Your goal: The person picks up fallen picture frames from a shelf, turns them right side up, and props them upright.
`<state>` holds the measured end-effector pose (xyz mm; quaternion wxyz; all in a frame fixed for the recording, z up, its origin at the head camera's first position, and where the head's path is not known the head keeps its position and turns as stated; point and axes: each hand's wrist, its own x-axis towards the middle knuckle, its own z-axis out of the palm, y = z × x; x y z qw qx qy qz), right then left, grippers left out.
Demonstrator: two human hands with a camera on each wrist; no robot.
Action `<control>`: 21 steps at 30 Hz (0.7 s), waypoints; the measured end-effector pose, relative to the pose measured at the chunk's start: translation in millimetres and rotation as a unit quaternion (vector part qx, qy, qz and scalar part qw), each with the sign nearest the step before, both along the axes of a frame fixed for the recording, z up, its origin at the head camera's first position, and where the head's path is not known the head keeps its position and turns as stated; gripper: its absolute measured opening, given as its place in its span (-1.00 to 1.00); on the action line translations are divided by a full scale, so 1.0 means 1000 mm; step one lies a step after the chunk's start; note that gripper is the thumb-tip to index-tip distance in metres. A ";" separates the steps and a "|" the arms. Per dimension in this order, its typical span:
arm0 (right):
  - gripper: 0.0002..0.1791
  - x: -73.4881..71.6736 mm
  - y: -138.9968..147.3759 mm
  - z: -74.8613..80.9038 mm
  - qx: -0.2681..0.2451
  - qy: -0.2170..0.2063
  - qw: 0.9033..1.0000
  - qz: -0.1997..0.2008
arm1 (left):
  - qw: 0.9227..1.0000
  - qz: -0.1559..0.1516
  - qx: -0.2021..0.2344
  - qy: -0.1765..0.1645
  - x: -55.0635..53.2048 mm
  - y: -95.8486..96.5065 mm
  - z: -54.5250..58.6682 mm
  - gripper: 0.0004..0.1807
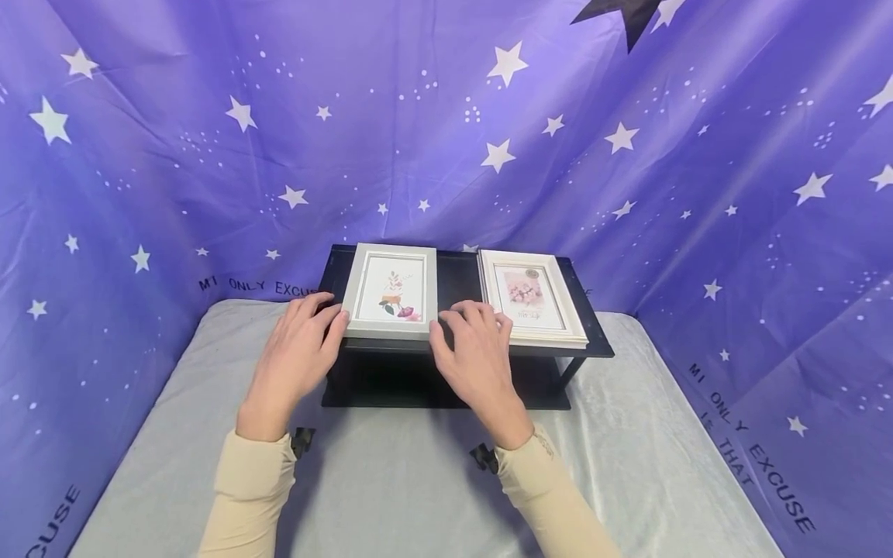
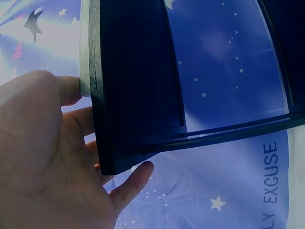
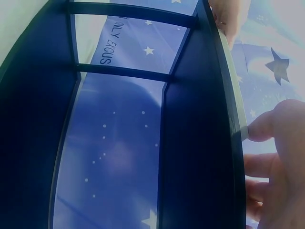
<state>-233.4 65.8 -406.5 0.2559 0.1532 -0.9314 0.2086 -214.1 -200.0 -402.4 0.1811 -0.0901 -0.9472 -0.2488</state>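
A grey-framed picture (image 1: 353, 298) with a flower print lies flat on the upper board of a black two-tier shelf (image 1: 456, 275). My left hand (image 1: 296, 353) is at its near left corner, the thumb touching the frame's edge and the other fingers over the board's left end. Against the near right corner rests the thumb of my right hand (image 1: 477, 356), its loosely bent fingers above the board, close to a white-framed picture (image 1: 572, 314). In the left wrist view, my left thumb (image 2: 70, 89) meets the frame's side; in the right wrist view, my right thumb (image 3: 261, 128) does too.
The white frame seems to lie on another frame at the shelf's right end. A lower black board (image 1: 405, 384) sits under the upper one. Grey cloth (image 1: 391, 480) covers the table, and a purple star-patterned curtain (image 1: 418, 116) surrounds it.
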 end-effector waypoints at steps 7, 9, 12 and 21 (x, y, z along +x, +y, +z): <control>-0.55 -0.005 -0.009 0.009 0.015 -0.021 0.999 -0.022 | 1.000 -0.005 0.009 -0.009 0.001 0.000 0.002 -0.44; -0.53 -0.006 -0.011 0.012 0.020 -0.034 0.999 -0.028 | 1.000 -0.007 0.011 -0.006 0.001 0.001 0.002 -0.45; -0.54 -0.006 -0.012 0.015 0.027 -0.043 0.998 -0.034 | 1.000 -0.011 0.017 -0.002 0.000 0.003 0.002 -0.45; -0.60 -0.006 -0.013 0.016 0.040 -0.031 0.998 -0.036 | 0.999 -0.005 0.034 -0.013 -0.003 0.010 0.004 -0.46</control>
